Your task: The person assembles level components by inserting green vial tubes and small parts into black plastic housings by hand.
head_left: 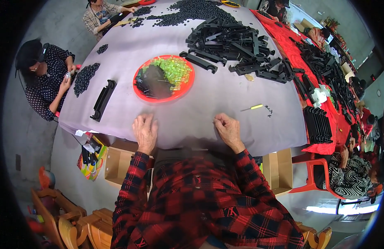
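My left hand point(145, 132) rests near the front edge of the cloth-covered table point(192, 120), its fingers curled in and nothing showing in them. My right hand point(228, 130) lies opposite, loosely closed with thumb against fingers, also with nothing showing. Beyond them sits a red plate point(187, 88) holding yellow-green translucent pieces point(177, 70) and a heap of dark thin pieces point(152, 83). A long black plastic bracket point(104, 100) lies left of the plate. To the right is a yellow-handled screwdriver point(256, 106), beside several small black parts point(269, 111).
Many black brackets point(229, 41) are piled at the far right, with small round black pieces point(187, 12) behind. People sit at the left point(46, 79) and far left corner point(102, 18). A red-covered table point(283, 37) adjoins at right. Cardboard boxes point(117, 164) stand below the front edge.
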